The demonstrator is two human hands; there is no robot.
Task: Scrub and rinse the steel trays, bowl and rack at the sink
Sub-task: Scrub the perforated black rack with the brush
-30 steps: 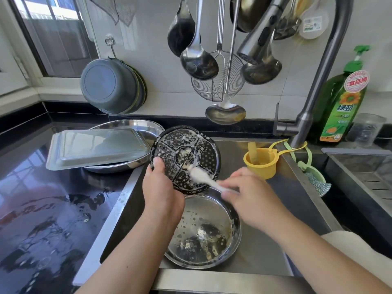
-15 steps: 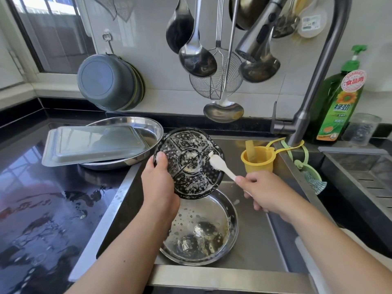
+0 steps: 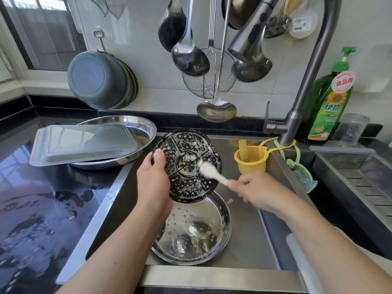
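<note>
- A bottle (image 3: 329, 102) and a jar (image 3: 350, 129) stand behind the tap (image 3: 297, 111); a yellow cup (image 3: 250, 160) hangs at the sink (image 3: 212, 274) wall, just right of the rack (image 3: 186, 166).
- Ladles (image 3: 189, 56) and a skimmer (image 3: 209, 85) hang above.
- On the wet counter (image 3: 42, 198), a flat tray (image 3: 84, 143) lies upside down across a round tray (image 3: 146, 128).
- The left hand (image 3: 153, 179) grips the rack's left edge, thumb on its face; it is held tilted up, soapy, over the bowl (image 3: 191, 232).
- The right hand (image 3: 254, 189) pinches the brush (image 3: 210, 169), its handle slanting up-left, head on the rack.
</note>
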